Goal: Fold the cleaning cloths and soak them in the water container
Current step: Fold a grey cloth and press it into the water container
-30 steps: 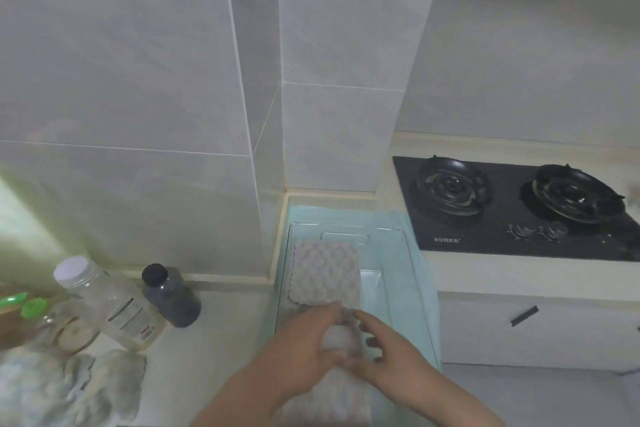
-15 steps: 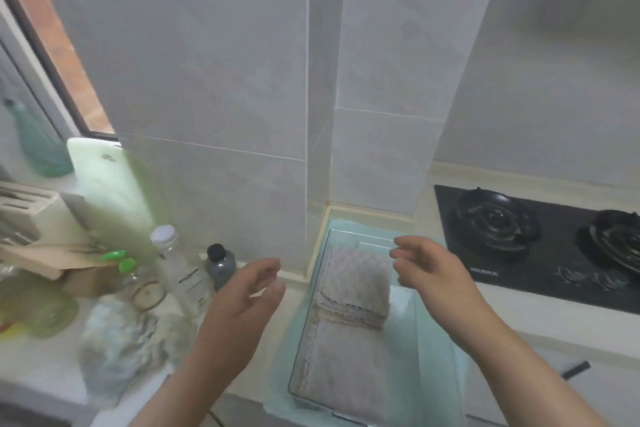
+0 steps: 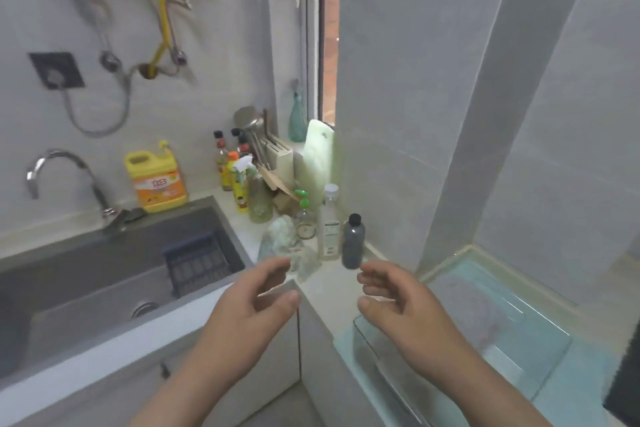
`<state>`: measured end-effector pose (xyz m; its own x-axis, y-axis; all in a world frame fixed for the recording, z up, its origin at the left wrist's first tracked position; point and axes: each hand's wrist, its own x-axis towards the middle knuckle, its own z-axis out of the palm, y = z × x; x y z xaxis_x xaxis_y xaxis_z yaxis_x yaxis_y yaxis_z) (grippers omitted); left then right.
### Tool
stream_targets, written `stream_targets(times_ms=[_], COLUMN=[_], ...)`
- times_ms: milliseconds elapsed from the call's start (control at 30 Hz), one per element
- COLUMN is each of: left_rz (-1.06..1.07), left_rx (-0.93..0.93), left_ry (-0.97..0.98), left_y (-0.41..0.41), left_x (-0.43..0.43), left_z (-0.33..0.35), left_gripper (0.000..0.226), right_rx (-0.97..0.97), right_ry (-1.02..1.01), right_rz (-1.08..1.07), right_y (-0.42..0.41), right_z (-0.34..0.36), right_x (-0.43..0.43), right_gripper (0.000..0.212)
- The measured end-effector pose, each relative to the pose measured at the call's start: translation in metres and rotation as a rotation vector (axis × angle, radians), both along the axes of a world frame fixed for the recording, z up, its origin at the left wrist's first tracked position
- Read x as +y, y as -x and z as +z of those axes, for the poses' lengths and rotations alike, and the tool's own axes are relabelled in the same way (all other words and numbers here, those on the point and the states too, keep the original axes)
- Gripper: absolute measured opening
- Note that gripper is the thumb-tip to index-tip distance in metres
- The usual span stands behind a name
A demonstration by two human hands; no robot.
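**One cloth soaking, a heap left to fold**

Your fingers [image 3: 277, 266] are loosely curled and spread apart on both hands, and they pinch nothing. Your left hand [image 3: 256, 305] and right hand [image 3: 401, 302] hover empty, palms turned toward each other, above the near corner of the counter [image 3: 332, 291]. Just right of your right hand sits the clear water container [image 3: 519, 350]. A grey cloth [image 3: 476, 305] appears to lie in it, though blur hides whether it is fully under water or whether there is more than one. Beyond your left fingertips, left of the dark bottle [image 3: 353, 246], lies a crumpled pale heap [image 3: 285, 246] that looks like more cleaning cloths, unfolded. I judge the task partly done: at least one cloth is in the container, and that heap is left for you to fold and carry right to the water
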<state>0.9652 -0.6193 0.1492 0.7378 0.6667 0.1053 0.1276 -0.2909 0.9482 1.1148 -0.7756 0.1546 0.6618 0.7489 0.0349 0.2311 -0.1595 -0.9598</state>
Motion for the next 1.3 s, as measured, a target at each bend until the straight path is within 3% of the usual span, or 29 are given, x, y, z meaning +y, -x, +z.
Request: stream_targets(times_ms=[467, 633, 733, 1000, 1300], left_rz=[0.805, 1.044, 1.120, 1.220, 1.219], left_rx=[-0.111, -0.152, -0.180, -0.236, -0.194], left_ry=[0.031, -0.003, -0.012, 0.030, 0.101], left_y=[0.304, 0.408, 0.460, 0.545, 0.583], left_x=[-0.027, -0.040, -0.043, -0.011, 0.107], left_z=[0.007, 0.009, 0.008, -0.007, -0.031], left_gripper=[0.050, 0.039, 0.028, 0.028, 0.027], right_rx=[-0.012, -0.005, -0.018, -0.034, 0.001], right_ry=[-0.056, -0.049, -0.045, -0.012, 0.051], right_rz=[0.700, 0.895, 0.964, 1.033, 1.032], right_y=[0.215, 0.321, 0.380, 0.466, 0.506], right_z=[0.003, 0.005, 0.003, -0.001, -0.022], right_x=[0.128, 0.168, 0.183, 0.226, 0.346], right_gripper=[0.024, 0.023, 0.025, 0.024, 0.024])
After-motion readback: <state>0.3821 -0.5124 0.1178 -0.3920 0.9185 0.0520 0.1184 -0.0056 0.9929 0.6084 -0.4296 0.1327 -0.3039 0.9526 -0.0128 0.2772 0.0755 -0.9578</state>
